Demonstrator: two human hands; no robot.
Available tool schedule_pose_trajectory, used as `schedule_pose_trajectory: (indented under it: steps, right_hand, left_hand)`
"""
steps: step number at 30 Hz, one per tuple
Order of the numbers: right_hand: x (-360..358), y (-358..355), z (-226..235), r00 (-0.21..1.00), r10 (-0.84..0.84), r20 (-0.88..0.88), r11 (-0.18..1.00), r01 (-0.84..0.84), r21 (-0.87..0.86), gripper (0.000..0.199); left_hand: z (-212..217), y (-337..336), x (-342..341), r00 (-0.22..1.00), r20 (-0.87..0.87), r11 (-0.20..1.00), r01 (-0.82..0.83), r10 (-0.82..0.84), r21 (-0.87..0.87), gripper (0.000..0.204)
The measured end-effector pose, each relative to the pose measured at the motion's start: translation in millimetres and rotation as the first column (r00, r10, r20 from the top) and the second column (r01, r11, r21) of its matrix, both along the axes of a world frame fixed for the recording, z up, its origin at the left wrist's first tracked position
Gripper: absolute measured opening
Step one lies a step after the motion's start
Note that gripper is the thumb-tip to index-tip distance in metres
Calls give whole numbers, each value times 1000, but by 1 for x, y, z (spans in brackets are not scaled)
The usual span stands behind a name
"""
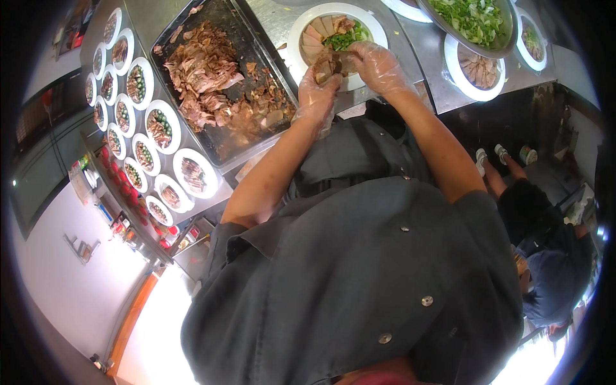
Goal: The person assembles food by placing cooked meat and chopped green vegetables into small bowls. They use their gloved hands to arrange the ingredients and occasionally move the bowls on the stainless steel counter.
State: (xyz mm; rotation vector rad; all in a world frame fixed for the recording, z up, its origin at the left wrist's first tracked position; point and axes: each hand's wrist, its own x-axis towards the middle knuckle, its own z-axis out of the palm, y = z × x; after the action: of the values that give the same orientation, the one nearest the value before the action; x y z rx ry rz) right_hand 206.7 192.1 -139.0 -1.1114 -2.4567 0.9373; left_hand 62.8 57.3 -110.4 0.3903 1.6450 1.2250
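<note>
Both my hands wear clear plastic gloves and meet over the near rim of a white plate (296, 48). My left hand (319, 96) closes on a brown piece of sliced meat (326, 67). The fingers of my right hand (382, 67) pinch at the same piece from the other side. On the plate, pale meat slices (316, 33) fan out along the left, beside chopped greens (346, 38). Left of my hands lies a black tray (256, 38) with a heap of sliced brown meat (205, 70) and smaller scraps.
Many filled white plates (162, 127) stand in rows at the left. To the right, a metal bowl of chopped greens (471, 19) overlaps another plate of sliced meat (478, 70). A person in dark clothes (552, 256) is at the far right.
</note>
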Motion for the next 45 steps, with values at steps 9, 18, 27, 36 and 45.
schedule_pose_trajectory:
  steps: [9, 18, 27, 36, 45]
  right_hand:
    - [5, -17, 26, 986, 89, 138, 961, -121, 248, 33]
    - [-6, -51, 44, 983, 151, 104, 949, -174, 263, 37]
    - [-32, -38, 34, 901, 312, 301, 709, -432, 558, 32]
    - [-70, -41, 31, 915, 293, 277, 738, -400, 543, 41]
    - [-81, -39, 30, 916, 207, 342, 782, -365, 505, 54]
  left_hand:
    - [3, -21, -29, 995, -90, 999, 32, -34, -24, 54]
    - [16, -70, -72, 963, 113, 967, -250, 243, 52, 48]
    - [22, -102, -95, 947, 251, 972, -225, 201, 72, 46]
    - [35, -104, -120, 948, 163, 961, -278, 272, 11, 26]
    - [38, -75, -134, 936, 224, 962, -269, 273, -47, 23]
